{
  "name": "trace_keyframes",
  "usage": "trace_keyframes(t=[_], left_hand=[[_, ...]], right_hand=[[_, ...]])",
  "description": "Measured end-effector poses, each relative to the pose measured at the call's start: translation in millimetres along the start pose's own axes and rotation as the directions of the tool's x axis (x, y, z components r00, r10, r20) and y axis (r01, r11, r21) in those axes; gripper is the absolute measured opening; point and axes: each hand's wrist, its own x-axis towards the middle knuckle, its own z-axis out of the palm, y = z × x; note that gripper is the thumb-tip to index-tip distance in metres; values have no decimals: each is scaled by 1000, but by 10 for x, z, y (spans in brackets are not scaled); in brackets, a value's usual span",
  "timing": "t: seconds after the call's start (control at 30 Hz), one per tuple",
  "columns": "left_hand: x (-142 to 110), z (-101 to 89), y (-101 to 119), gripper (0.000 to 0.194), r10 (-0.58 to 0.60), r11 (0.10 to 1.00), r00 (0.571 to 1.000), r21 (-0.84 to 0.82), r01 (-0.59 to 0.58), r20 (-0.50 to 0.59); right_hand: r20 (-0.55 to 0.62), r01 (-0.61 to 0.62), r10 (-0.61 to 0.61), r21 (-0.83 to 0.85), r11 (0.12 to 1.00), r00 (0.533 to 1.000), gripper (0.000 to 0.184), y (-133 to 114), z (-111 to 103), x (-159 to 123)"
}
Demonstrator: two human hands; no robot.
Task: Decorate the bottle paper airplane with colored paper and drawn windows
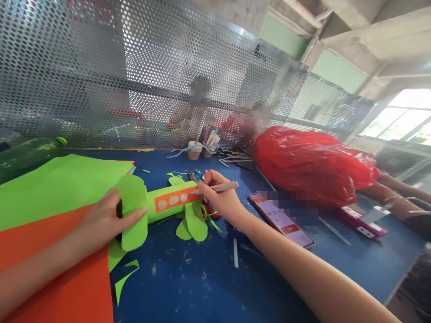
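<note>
A green paper airplane model (154, 218) with a rolled tube body lies across the middle of the table. My left hand (112, 215) grips its near end, the thumb pressed over a rounded green flap. An orange paper strip (168, 204) with several pale oval spots runs along the tube. My right hand (218, 197) pinches a light-coloured marker pen (225, 186), its tip at the far end of the strip. Scissors (209, 209) with red and yellow on the handles lie partly hidden behind the model and my right hand.
Green sheets (67, 184) and an orange sheet (67, 278) lie at left. A phone (283, 220) showing a timer lies right of my forearm. A red plastic bag (310, 161), pen cups (194, 150) and a perforated metal screen (161, 76) stand beyond. Another person's arm (387, 193) reaches in at right.
</note>
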Motion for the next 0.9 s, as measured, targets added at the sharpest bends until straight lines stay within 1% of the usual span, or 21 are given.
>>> trace_keyframes(t=[0.07,0.23,0.53,0.73,0.9], left_hand=[[3,9,-11,63,-4,1000,1000,-6,4,-14],[5,13,-10,65,-15,1000,1000,-16,15,6],[7,22,-25,63,-10,1000,1000,-6,10,-28],[-14,-33,20,69,-30,1000,999,-1,30,44],[-11,-20,17,66,-1,1000,1000,-16,1,29]], right_hand=[[9,-5,4,5,1000,1000,22,-3,0,1],[0,-3,3,13,1000,1000,23,5,4,-3],[38,1,-2,18,1000,999,21,-1,7,-9],[48,-12,11,20,1000,999,20,-22,4,-19],[54,-8,6,38,999,999,20,-24,3,-21]])
